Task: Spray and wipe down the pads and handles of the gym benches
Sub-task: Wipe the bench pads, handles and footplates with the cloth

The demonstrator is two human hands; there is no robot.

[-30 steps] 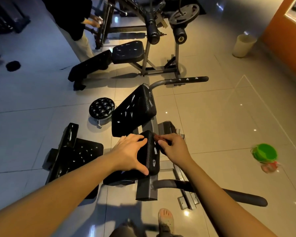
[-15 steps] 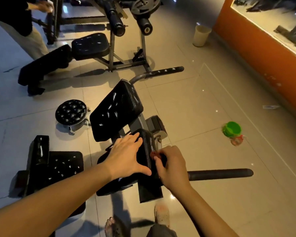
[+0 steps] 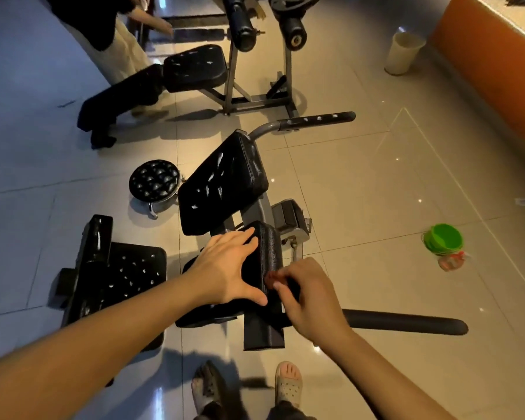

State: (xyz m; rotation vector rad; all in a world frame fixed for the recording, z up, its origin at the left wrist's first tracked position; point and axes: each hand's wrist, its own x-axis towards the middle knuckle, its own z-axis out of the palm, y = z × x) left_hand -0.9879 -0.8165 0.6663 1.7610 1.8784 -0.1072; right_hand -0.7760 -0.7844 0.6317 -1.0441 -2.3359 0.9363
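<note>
on the pad [image 3: 270, 253], left hand [image 3: 225, 268] flat, right hand [image 3: 309, 295] curled.

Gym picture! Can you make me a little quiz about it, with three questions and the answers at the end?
1. True or false: the left hand lies flat on the small black pad.
2. What colour is the top of the tub on the floor to the right? A blue, B green, C white.
3. Fill in: the bin by the orange wall stands ____ (upright or tipped over).
Key: 1 true; 2 B; 3 upright.
</note>
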